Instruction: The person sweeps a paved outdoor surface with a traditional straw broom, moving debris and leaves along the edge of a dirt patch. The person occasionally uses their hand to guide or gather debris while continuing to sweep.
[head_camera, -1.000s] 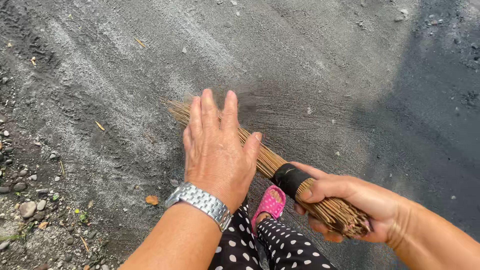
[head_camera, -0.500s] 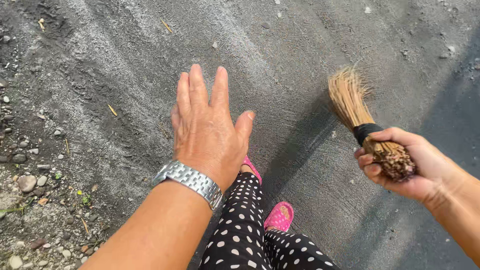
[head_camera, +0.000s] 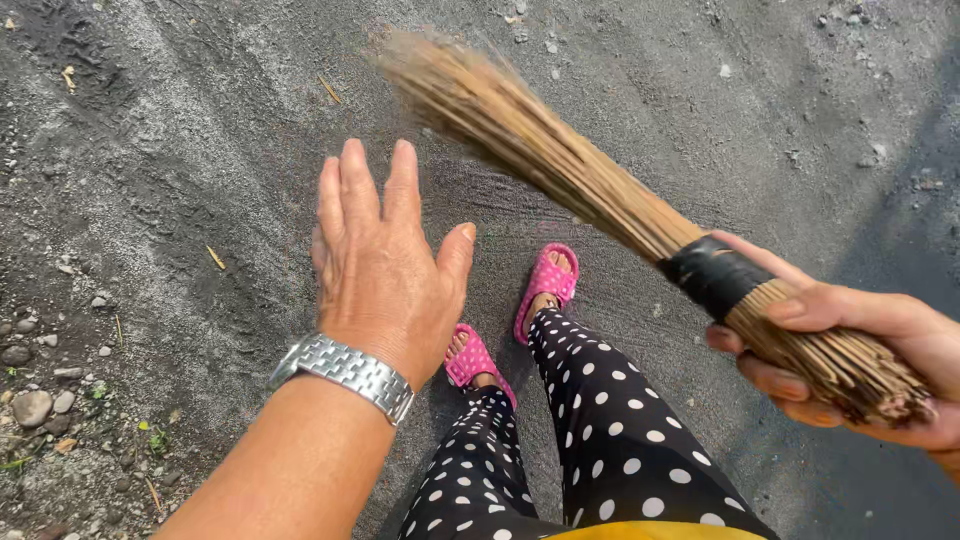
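Looking down at dusty grey ground (head_camera: 200, 150), streaked with sweep marks and filling most of the view. Running darker along the right edge. Showing black trousers with white dots (head_camera: 600, 440) at bottom centre, with a strip of yellow cloth at the very bottom edge.

Holding a stick broom (head_camera: 590, 190) in the right hand (head_camera: 850, 350), fingers wrapping tight round the bundled butt end just behind the black band (head_camera: 715, 275). Angling the broom up and left across the frame, bristle tips blurring near the top centre, above the ground; contact with the ground not clear from this view.

Stretching the left hand (head_camera: 385, 270) out flat, palm down, fingers spread loosely, gripping nothing, hovering over the ground left of the broom and well apart from it. Wearing a silver metal link watch (head_camera: 345, 370) on that wrist.

Standing in pink sandals (head_camera: 545, 285), one foot ahead of the other, just under the broom.

Lying at bottom left: small pebbles (head_camera: 30, 405), bits of green, dry leaf scraps.
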